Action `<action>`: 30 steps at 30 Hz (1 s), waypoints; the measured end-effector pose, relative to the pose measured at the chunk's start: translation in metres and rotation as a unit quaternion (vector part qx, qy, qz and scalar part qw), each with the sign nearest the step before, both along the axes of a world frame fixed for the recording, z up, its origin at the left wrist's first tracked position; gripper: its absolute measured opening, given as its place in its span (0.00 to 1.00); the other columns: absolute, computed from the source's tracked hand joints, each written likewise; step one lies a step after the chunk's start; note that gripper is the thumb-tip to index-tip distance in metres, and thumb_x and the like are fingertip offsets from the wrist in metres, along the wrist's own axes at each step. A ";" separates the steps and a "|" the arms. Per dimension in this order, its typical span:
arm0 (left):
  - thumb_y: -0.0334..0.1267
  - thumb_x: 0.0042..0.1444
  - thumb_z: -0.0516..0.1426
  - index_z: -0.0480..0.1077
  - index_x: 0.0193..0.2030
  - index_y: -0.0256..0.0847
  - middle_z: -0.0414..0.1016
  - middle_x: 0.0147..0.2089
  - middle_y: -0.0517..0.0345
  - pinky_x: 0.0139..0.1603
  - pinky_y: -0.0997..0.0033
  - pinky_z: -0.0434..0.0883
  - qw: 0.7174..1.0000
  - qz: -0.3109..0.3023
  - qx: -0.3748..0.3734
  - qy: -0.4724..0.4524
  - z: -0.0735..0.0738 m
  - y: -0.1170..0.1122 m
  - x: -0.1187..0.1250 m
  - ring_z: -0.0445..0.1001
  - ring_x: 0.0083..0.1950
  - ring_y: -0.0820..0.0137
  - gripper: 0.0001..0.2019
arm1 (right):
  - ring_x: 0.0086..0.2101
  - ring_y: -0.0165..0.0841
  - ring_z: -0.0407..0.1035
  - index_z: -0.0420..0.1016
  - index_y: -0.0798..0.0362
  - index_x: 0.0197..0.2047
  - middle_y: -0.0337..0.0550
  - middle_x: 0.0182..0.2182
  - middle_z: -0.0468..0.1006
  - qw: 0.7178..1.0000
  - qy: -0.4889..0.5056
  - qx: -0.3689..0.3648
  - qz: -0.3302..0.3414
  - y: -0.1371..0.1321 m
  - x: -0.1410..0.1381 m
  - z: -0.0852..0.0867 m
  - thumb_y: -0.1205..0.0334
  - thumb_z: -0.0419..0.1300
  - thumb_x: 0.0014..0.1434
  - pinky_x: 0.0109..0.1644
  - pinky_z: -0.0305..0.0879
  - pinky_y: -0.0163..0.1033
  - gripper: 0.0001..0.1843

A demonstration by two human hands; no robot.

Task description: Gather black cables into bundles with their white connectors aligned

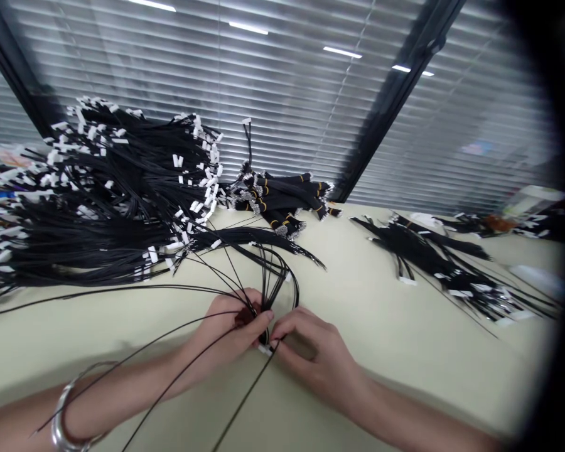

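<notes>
We have both hands close together at the near edge of the bench (371, 320). Our left hand (235, 326) has its grip clenched around a small bunch of wires (274, 284), which loops up from the fist and curls back down, while a few long strands trail off towards our left wrist and its bracelet (62, 411). Our right hand (313, 351) touches the left, its fingertips pinched on a white plug (265, 349) at the end of that bunch. So the thing in hand sits between the two grips, just above the bench top.

As far as we can judge, the work is only partly along. A few tied bundles (285, 201) (each ringed with yellow bands) lie stacked at the back, near the blinds (282, 81), and they look finished. The big heap of loose wires (98, 207) on our left is far larger than that stack, which suggests most of the sorting is not yet done. A second, smaller pile (433, 257) lies well apart on the right, and we cannot tell whether it is sorted. The bunch in hand carries no band that we can see.
</notes>
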State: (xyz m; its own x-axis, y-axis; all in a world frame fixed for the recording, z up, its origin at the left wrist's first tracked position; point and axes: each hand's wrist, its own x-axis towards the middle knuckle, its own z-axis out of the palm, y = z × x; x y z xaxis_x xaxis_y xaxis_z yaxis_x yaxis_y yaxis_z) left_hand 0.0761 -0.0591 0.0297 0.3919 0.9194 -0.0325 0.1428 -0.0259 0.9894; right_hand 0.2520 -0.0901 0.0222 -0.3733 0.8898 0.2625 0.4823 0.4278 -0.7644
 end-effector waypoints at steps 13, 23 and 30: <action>0.41 0.55 0.55 0.61 0.25 0.39 0.61 0.21 0.64 0.22 0.79 0.59 1.000 0.003 0.014 0.026 -0.005 0.002 0.000 0.66 0.22 0.75 0.12 | 0.36 0.29 0.67 0.69 0.51 0.34 0.37 0.32 0.72 1.000 0.005 0.018 -0.001 0.000 0.000 -0.001 0.71 0.55 0.55 0.40 0.63 0.36 0.06; 0.43 0.56 0.54 0.58 0.26 0.39 0.61 0.20 0.65 0.22 0.79 0.60 1.000 -0.006 0.000 0.024 -0.006 0.002 0.000 0.66 0.22 0.75 0.13 | 0.36 0.29 0.67 0.70 0.51 0.33 0.38 0.33 0.72 1.000 0.003 -0.005 0.000 -0.001 0.000 0.002 0.71 0.56 0.56 0.41 0.62 0.36 0.05; 0.42 0.55 0.55 0.58 0.24 0.39 0.61 0.18 0.66 0.19 0.80 0.58 1.000 0.009 -0.015 0.021 -0.002 0.000 0.002 0.64 0.19 0.76 0.13 | 0.37 0.30 0.67 0.70 0.51 0.34 0.38 0.33 0.72 1.000 -0.001 -0.015 0.005 0.000 -0.001 0.000 0.70 0.57 0.55 0.41 0.62 0.36 0.04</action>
State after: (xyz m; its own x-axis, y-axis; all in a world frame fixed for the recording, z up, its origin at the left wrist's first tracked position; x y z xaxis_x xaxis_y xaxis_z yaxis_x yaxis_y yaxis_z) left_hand 0.0784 -0.0590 0.0276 0.3729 0.9248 -0.0755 0.1843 0.0059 0.9829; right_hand 0.2513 -0.0902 0.0227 -0.3826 0.8937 0.2343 0.4803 0.4091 -0.7759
